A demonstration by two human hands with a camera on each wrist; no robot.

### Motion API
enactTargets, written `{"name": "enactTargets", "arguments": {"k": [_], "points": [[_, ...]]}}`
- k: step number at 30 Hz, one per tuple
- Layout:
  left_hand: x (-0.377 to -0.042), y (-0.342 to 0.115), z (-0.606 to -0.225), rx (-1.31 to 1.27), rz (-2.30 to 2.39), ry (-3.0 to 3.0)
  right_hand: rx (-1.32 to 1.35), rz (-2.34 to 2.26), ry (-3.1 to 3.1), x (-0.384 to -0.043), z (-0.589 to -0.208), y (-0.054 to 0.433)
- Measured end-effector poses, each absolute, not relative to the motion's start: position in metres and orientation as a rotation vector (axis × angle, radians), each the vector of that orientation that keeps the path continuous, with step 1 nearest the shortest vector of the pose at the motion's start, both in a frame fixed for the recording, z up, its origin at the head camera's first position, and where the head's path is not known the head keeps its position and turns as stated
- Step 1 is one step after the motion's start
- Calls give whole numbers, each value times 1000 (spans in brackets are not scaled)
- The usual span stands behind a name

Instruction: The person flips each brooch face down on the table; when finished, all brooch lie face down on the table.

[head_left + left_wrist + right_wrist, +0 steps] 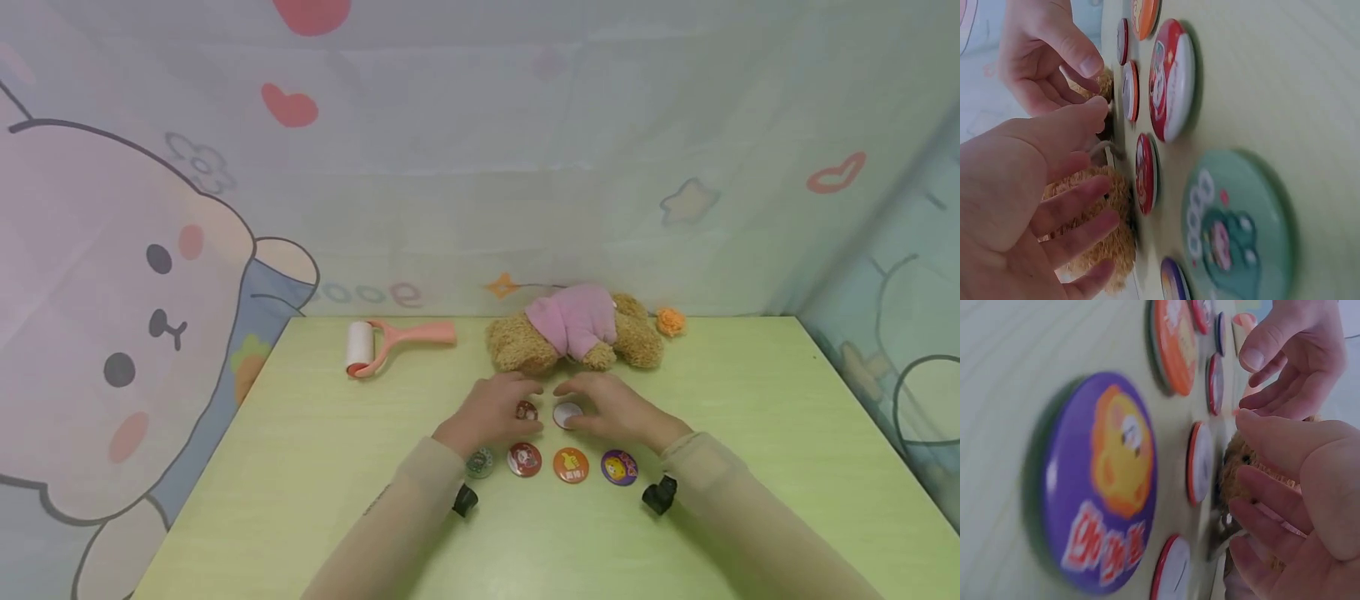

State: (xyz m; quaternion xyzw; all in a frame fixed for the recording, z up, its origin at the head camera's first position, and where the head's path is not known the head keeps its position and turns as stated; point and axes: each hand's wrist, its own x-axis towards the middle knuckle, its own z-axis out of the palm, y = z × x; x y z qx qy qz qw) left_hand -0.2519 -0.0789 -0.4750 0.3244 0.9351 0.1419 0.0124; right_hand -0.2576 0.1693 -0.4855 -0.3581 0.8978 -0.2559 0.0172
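Over the back row of round pin badges, my left hand (pixel 491 412) hovers with its fingers loosely bent, nearest a red-brown badge (pixel 527 411). Facing it, my right hand (pixel 622 408) is held above a white badge (pixel 567 414), its thumb by that badge's edge. Neither hand grips anything. The front row runs from a green badge (pixel 480 462) through a red badge (pixel 524 459) and an orange badge (pixel 571 465) to a purple badge (pixel 619 467). Beneath my right hand lies another white badge (pixel 1171 569); a purple-rimmed badge (pixel 1174 281) is below my left.
Behind the hands a plush bear (pixel 577 325) in a pink top lies on its side. A lint roller (pixel 401 337) with a pink handle lies at the back left. An orange fluffy ball (pixel 671 322) sits by the printed curtain (pixel 570 167) at the table's back edge.
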Motion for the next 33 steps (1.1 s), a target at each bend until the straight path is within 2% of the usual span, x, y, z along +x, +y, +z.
{"name": "enactTargets", "arguments": {"k": [10,18,33], "points": [[-253,-100,-477,988,460,2945,-1181,-805,2798,-258,-479,152],[-253,-115,-482,1005,561,2939,-1135,-830,2778,-258,-480,142],[-257,-116,-488,956,521,2913,-1134,-777,2743,-261,-486,124]]}}
